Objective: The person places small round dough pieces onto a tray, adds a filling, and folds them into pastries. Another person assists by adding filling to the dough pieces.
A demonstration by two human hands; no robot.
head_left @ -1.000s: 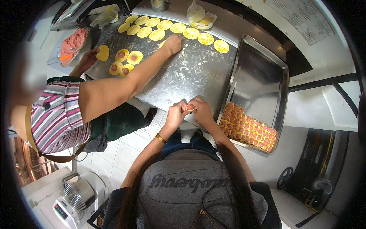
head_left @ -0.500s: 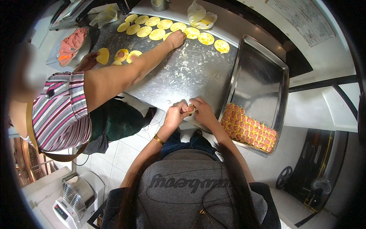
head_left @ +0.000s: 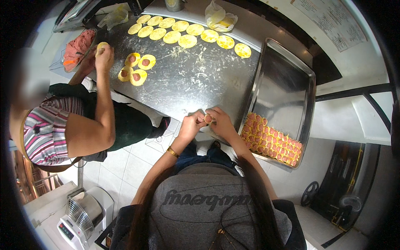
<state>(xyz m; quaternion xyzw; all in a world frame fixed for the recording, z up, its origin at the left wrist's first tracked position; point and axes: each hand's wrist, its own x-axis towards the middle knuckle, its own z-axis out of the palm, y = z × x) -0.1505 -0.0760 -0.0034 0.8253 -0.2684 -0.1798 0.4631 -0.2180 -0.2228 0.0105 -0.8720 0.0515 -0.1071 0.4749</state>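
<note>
Close to the near edge of the table, both my hands pinch one small open-topped dumpling (head_left: 208, 119), a yellow wrapper round pink filling. My left hand (head_left: 191, 126), on the arm with a gold bracelet, grips its left side with curled fingers. On the other side my right hand (head_left: 221, 121) presses fingertips against the wrapper's edge. To the right, a large metal tray (head_left: 287, 83) has several similar dumplings (head_left: 271, 141) packed tightly in its near end.
A co-worker's hand (head_left: 104, 58) at left holds a yellow wrapper beside a bowl of pink filling (head_left: 79, 46). Several filled wrappers (head_left: 138, 77) lie on the metal table (head_left: 187, 83); rows of bare wrappers (head_left: 171, 37) line its far side, near a plastic bag (head_left: 221, 18).
The co-worker's arm has swung back left from the wrapper rows to beside the filling bowl, uncovering several wrappers topped with filling. My hands have barely moved around the dumpling.
</note>
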